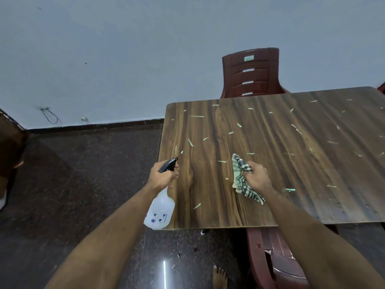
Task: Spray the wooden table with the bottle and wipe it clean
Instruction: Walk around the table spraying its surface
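One translucent white plastic spray bottle [160,211] with a black trigger head is gripped by the left hand [164,176], held over the near-left corner of the brown wooden table [270,163]. One crumpled green-checked cloth [242,180] is clutched by the right hand [257,176] on the tabletop. Both arms are extended forward; two maroon plastic chairs [251,74] are counted, far and near.

Small pale label on the top rail of the far chair [249,58]; lettering too blurred to read. Spray bottle [159,213] carries blue printed marks low on its body, none legible as words.
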